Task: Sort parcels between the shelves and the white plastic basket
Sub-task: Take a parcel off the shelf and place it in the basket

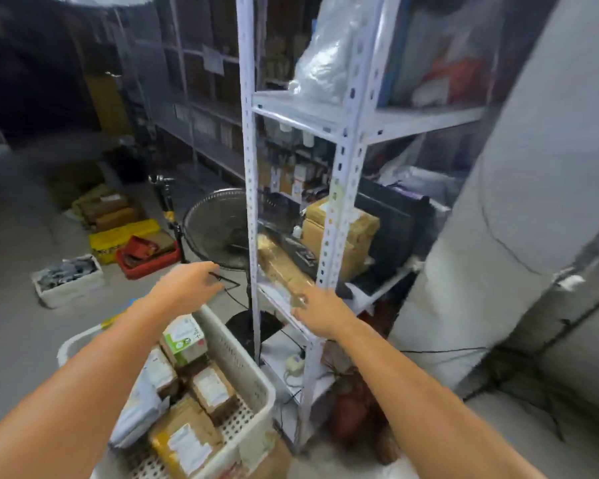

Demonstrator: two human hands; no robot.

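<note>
Far left of the shelf rack (341,174), down on the floor, there's a small white crate (68,283) of grey packets and a red tray (146,259). Neither is in play for me right now.

Closer in, just left of the rack's foot, the white plastic basket (256,375) sits right under my arms, and it's well loaded. It holds a green-and-white box (184,340), a brown labelled parcel (213,388), a bigger yellowish one (184,440) and a white poly bag (139,409). I reckon it's parked there so a parcel travels only a short way to or from the shelf.

My left hand (191,285) hangs above the basket's far rim, left of the rack, fingers loose and holding nothing. I'd say it's ready to take the other end of something long.

Beyond it, a floor fan (218,229) stands just left of the rack. On the rack's lower shelf a long tan parcel (284,267) lies lengthwise, its near end at the front edge, easy to draw out.

My right hand (320,314) is at that end. The back of the hand hides the fingers, so I can't tell whether they grip it or only touch it.

Deeper in on the same shelf sits a brown carton (360,233). My guess is the long one is the pick, bound for the basket, and it'll want both hands.
</note>
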